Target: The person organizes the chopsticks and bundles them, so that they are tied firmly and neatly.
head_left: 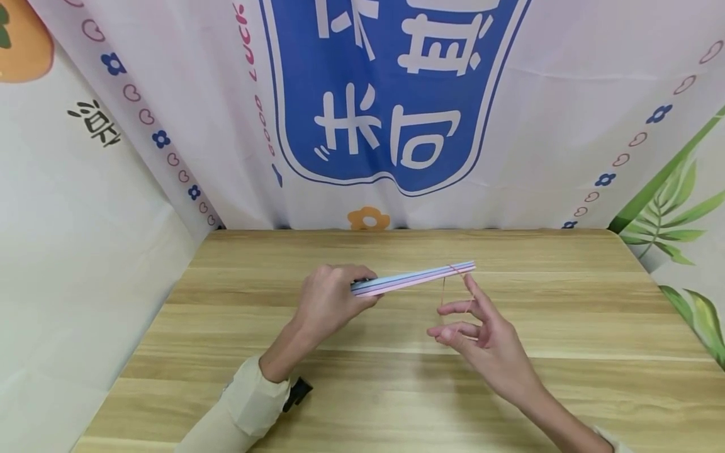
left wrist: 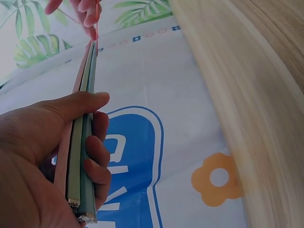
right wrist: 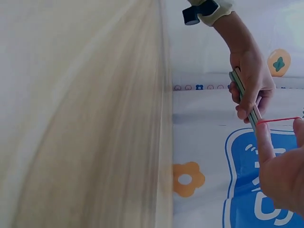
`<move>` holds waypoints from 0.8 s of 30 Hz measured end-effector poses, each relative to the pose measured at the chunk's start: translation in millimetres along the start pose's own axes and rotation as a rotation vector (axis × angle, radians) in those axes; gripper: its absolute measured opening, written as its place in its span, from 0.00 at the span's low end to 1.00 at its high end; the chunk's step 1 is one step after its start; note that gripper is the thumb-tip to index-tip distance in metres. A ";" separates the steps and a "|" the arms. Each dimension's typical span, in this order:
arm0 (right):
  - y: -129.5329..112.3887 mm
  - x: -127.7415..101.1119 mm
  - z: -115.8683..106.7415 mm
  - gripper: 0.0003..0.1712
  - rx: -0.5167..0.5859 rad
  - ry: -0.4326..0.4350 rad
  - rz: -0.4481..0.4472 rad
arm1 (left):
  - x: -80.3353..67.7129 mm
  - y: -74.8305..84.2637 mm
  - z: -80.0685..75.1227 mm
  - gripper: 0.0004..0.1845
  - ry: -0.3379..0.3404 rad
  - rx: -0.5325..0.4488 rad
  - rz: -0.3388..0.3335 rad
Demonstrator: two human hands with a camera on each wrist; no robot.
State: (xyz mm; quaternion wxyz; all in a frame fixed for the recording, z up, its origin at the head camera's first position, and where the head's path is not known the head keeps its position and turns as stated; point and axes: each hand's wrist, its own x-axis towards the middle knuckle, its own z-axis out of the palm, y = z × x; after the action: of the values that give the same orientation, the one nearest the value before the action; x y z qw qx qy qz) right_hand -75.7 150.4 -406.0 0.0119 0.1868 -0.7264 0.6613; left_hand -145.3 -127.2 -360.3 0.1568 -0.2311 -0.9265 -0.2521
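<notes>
A bundle of slim pastel pencils [head_left: 416, 277] is held above the table, its right end slightly higher in the head view. My left hand [head_left: 328, 299] grips the bundle near its left end, with the thumb across it and the fingers curled round in the left wrist view. Pink, green and blue-green pencils [left wrist: 75, 156] lie side by side there. Around the far end runs a thin red rubber band [head_left: 443, 292], stretched down to my right hand [head_left: 493, 346]. Its fingers hold the band [right wrist: 280, 119] taut and spread apart. One fingertip is close to the bundle's end.
The wood-grain table [head_left: 362, 396] lies beneath both hands. Behind it hangs a printed cloth [head_left: 238, 182] with a blue sign shape and flowers. A black strap piece [head_left: 297, 394] sits at the left sleeve [head_left: 249, 396].
</notes>
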 end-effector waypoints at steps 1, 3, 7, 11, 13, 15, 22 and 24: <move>-0.8 0.0 0.2 0.53 0.042 -0.001 0.030 | -0.1 0.5 0.2 0.10 0.007 -0.001 0.007; -1.8 1.3 -0.3 0.49 0.126 0.001 0.089 | -0.5 0.8 0.4 0.09 0.018 -0.004 0.027; -1.4 5.1 -4.2 0.40 0.314 0.033 0.165 | -1.1 0.6 -0.5 0.10 0.029 -0.026 0.079; 3.1 8.4 -11.4 0.30 0.451 0.069 0.163 | -0.3 -0.3 -2.2 0.10 0.026 -0.059 0.132; 5.9 9.5 -15.5 0.24 0.493 0.068 0.154 | 0.5 -1.0 -3.0 0.11 0.017 -0.071 0.151; 8.8 10.3 -19.7 0.20 0.547 0.054 0.156 | 1.3 -1.4 -3.9 0.11 0.005 -0.078 0.170; 16.2 13.2 -31.3 0.22 0.845 -0.110 0.134 | 3.0 -4.7 -9.6 0.11 -0.050 -0.095 0.243; 18.1 14.5 -33.7 0.26 0.949 -0.186 0.110 | 3.3 -6.4 -12.0 0.12 -0.070 -0.098 0.266</move>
State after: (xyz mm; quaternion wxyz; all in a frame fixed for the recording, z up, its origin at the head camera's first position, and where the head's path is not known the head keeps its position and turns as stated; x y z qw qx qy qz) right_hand -102.1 180.2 -415.4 -0.1746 0.1912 -0.3512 0.8998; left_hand -149.2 -137.5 -351.6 0.1449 -0.3681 -0.8791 -0.2658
